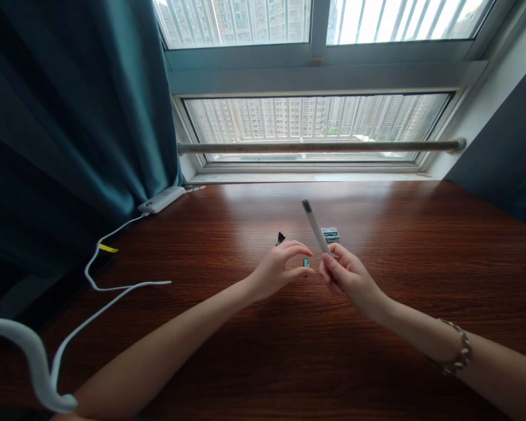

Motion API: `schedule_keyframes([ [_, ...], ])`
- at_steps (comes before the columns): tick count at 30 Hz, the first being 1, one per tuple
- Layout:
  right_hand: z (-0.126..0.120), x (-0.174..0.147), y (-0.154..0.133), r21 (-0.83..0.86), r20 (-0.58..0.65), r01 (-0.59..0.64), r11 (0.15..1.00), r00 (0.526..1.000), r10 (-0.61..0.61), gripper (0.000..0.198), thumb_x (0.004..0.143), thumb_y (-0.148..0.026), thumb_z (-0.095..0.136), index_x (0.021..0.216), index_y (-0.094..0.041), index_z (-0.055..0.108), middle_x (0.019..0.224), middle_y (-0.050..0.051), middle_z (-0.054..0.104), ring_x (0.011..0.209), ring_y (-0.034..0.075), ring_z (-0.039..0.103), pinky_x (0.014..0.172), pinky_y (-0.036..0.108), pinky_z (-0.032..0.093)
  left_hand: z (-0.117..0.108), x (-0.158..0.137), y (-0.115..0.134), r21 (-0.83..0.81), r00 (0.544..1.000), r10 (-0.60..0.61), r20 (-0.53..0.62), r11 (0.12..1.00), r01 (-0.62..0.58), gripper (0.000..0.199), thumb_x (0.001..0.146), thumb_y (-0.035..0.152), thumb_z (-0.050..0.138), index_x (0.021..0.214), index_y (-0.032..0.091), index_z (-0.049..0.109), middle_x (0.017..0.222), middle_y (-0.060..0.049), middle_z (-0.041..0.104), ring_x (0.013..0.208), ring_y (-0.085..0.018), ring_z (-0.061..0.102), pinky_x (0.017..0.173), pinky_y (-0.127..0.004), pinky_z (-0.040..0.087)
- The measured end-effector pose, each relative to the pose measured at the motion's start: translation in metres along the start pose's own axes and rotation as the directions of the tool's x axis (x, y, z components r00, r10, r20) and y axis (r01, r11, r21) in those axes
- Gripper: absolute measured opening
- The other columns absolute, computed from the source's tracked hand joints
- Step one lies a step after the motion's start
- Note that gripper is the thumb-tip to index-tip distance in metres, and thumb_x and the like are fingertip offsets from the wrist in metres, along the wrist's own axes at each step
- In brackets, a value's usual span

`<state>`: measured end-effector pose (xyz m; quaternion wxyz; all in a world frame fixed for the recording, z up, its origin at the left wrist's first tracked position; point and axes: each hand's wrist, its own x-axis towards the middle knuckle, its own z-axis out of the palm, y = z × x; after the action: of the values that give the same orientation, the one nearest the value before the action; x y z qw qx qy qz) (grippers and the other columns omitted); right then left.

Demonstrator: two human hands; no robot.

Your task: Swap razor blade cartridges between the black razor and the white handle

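Note:
My right hand point(344, 272) is closed around the lower end of a slim white pen-shaped stick point(316, 229), which tilts up and to the left and has a dark tip. To its left, my left hand point(283, 266) is open, thumb and forefinger spread apart. In the gap between those fingers shows a small green and dark piece, like a battery point(305, 263); it looks to be on the table, and I cannot tell if the fingers touch it. Behind the stick lies a small flat pack with teal stripes point(331, 235). A small crumpled black thing point(280, 238) sits just beyond my left hand.
The brown wooden table point(421, 251) reaches to the windowsill, with a metal rail point(315, 148) across the window. At left are a white power strip point(162, 200), its white cable point(92, 280), a thick white curved arm point(30, 351) and a blue curtain point(127, 105).

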<state>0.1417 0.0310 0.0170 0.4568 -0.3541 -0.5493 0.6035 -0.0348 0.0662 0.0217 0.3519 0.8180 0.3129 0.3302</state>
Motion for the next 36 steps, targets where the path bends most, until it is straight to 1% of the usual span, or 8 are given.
schedule_keyframes([
  [4, -0.036, 0.002, 0.012, -0.125, -0.093, 0.059, 0.990, 0.993, -0.071, 0.022, 0.083, -0.038, 0.049, 0.077, -0.019, 0.040, 0.049, -0.008, 0.039, 0.040, 0.004, 0.031, 0.037, 0.017, 0.021, 0.001, 0.002, -0.024, 0.328, 0.999, 0.019, 0.049, 0.944, -0.034, 0.030, 0.068, 0.035, 0.065, 0.093, 0.018, 0.062, 0.102, -0.009, 0.059, 0.101, -0.023, 0.050, 0.091, -0.037, 0.036],
  [9, -0.048, -0.003, 0.027, -0.071, -0.098, -0.013, 0.997, 0.995, 0.006, 0.020, 0.083, -0.039, 0.049, 0.081, -0.019, 0.043, 0.048, -0.009, 0.033, 0.038, 0.004, 0.025, 0.036, 0.017, 0.017, 0.011, 0.004, -0.033, 0.357, 0.999, -0.004, 0.031, 0.934, -0.007, 0.047, 0.063, 0.039, 0.069, 0.104, 0.018, 0.058, 0.114, -0.012, 0.055, 0.121, -0.030, 0.035, 0.103, -0.051, 0.017],
  [13, -0.027, -0.006, 0.026, 0.053, 0.037, -0.088, 0.995, 0.996, 0.086, 0.020, 0.086, -0.039, 0.043, 0.083, -0.020, 0.042, 0.052, -0.008, 0.039, 0.039, 0.005, 0.031, 0.037, 0.017, 0.024, 0.018, 0.006, -0.011, -0.029, 0.997, -0.079, -0.024, 0.996, 0.078, 0.050, 0.071, 0.039, 0.062, 0.114, 0.016, 0.052, 0.122, -0.013, 0.051, 0.119, -0.026, 0.039, 0.101, -0.041, 0.027],
  [18, -0.007, 0.000, 0.015, -0.228, 0.308, 0.011, 0.974, 0.949, 0.062, 0.024, 0.087, -0.039, 0.039, 0.082, -0.017, 0.049, 0.066, 0.000, 0.053, 0.056, 0.011, 0.050, 0.050, 0.022, 0.041, 0.013, 0.009, 0.015, -0.584, 0.968, -0.248, -0.042, 0.792, 0.178, 0.031, 0.086, 0.037, 0.039, 0.080, 0.012, 0.056, 0.081, -0.009, 0.064, 0.081, -0.019, 0.061, 0.075, -0.033, 0.046],
  [21, -0.014, 0.012, 0.013, -0.554, 0.286, 0.270, 0.788, 0.950, -0.124, 0.019, 0.082, -0.034, 0.049, 0.087, -0.018, 0.056, 0.090, 0.006, 0.055, 0.085, 0.018, 0.051, 0.078, 0.031, 0.042, -0.006, 0.012, 0.018, -0.736, 0.916, -0.337, -0.219, 0.673, 0.071, 0.026, 0.084, 0.039, 0.043, 0.072, 0.016, 0.048, 0.055, 0.002, 0.053, 0.050, -0.012, 0.055, 0.058, -0.029, 0.048],
  [25, -0.027, 0.027, 0.028, -0.791, 0.142, 0.228, 0.567, 0.971, -0.192, 0.042, 0.065, -0.039, 0.068, 0.099, -0.019, 0.055, 0.100, 0.008, 0.051, 0.096, 0.023, 0.044, 0.085, 0.038, 0.038, -0.023, 0.014, 0.012, -0.774, 0.852, -0.446, -0.273, 0.629, 0.081, 0.025, 0.080, 0.037, 0.049, 0.067, 0.017, 0.043, 0.047, 0.009, 0.037, 0.032, -0.003, 0.032, 0.034, -0.016, 0.029],
  [31, -0.027, 0.036, 0.037, -0.787, 0.117, 0.176, 0.591, 0.984, -0.136, 0.028, 0.062, -0.033, 0.071, 0.084, -0.020, 0.059, 0.083, 0.003, 0.054, 0.084, 0.020, 0.047, 0.074, 0.035, 0.041, -0.006, 0.010, 0.000, -0.829, 0.825, -0.564, -0.035, 0.478, 0.292, 0.022, 0.075, 0.030, 0.058, 0.068, 0.017, 0.042, 0.044, 0.012, 0.023, 0.033, 0.000, 0.015, 0.032, -0.013, 0.009],
  [36, -0.018, 0.032, 0.019, -0.660, 0.044, 0.279, 0.698, 0.941, -0.335, 0.031, 0.065, -0.031, 0.069, 0.092, -0.021, 0.056, 0.087, 0.003, 0.054, 0.082, 0.018, 0.049, 0.071, 0.031, 0.041, 0.006, 0.003, 0.002, -0.837, 0.782, -0.563, 0.268, 0.266, 0.478, 0.020, 0.076, 0.033, 0.057, 0.080, 0.013, 0.051, 0.043, 0.011, 0.025, 0.035, 0.000, 0.012, 0.033, -0.013, 0.007],
])
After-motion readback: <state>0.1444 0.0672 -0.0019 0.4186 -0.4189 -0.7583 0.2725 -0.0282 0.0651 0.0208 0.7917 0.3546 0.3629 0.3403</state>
